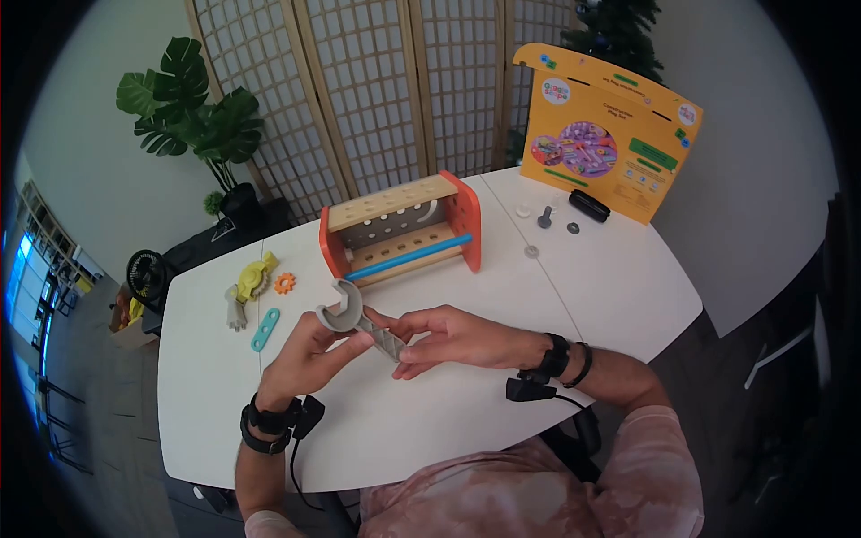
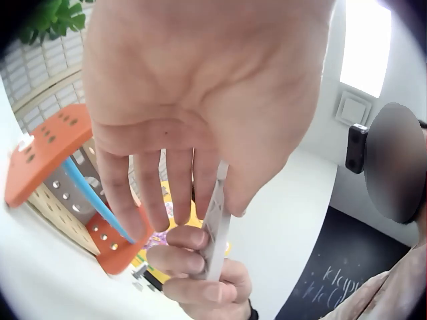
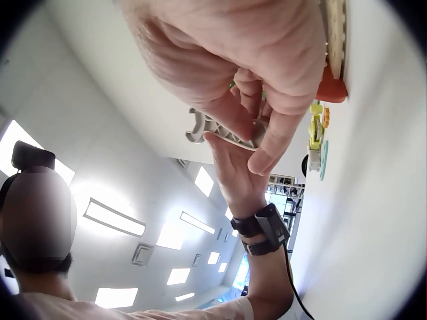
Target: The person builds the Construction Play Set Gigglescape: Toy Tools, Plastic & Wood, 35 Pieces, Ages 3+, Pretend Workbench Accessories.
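A grey toy wrench (image 1: 384, 341) is held between both hands over the front half of the white table, its open jaw toward the upper left. The left hand (image 1: 309, 357) pinches it near the jaw end, thumb on the near side. At the handle's other end the right hand (image 1: 453, 339) grips with thumb and fingertips. The left wrist view has the wrench (image 2: 215, 233) edge-on, between the left thumb and fingers, with the right fingers around its lower end. In the right wrist view the wrench's hooked end (image 3: 195, 127) sticks out past the fingers.
Behind the hands stands a wooden workbench toy (image 1: 404, 194) with red sides and a blue bar (image 1: 408, 258). To the left lie yellow (image 1: 254, 280), orange (image 1: 284, 283) and teal pieces (image 1: 265, 330). Grey bolts (image 1: 544, 217) and a black case (image 1: 589, 205) are near the orange box (image 1: 610, 134).
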A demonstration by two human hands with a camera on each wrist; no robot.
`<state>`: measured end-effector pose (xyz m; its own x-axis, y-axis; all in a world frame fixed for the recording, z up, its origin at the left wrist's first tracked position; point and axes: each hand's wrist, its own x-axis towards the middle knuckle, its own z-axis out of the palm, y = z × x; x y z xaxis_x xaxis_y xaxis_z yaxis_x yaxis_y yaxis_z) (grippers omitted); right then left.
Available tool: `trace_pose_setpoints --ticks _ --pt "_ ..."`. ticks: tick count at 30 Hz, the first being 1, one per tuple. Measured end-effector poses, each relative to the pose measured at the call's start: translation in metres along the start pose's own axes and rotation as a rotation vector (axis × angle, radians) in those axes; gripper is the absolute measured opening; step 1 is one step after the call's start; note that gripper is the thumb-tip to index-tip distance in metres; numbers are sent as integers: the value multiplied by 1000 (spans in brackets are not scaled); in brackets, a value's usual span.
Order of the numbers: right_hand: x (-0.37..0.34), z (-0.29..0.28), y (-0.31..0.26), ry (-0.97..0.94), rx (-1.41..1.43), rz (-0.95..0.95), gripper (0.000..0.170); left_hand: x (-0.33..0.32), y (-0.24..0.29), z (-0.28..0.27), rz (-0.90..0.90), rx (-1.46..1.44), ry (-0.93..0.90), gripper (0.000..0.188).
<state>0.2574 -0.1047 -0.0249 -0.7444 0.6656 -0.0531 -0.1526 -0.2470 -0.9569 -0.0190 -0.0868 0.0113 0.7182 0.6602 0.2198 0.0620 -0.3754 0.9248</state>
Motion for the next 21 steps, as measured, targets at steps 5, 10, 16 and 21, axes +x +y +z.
trace_pose_setpoints --ticks 5,10,16,21 --pt "-25 -45 -10 336 -1341 -188 20 -10 -5 -13 -121 -135 89 27" --pt "-63 -126 -1 609 -1897 221 25 -18 -3 -10 -302 328 0 28" --pt "-79 -161 20 755 -1919 88 39 -22 -12 -4 -212 590 -60 33" --pt "-76 -177 24 734 -1884 342 30 -20 -11 -5 -241 671 -86 34"
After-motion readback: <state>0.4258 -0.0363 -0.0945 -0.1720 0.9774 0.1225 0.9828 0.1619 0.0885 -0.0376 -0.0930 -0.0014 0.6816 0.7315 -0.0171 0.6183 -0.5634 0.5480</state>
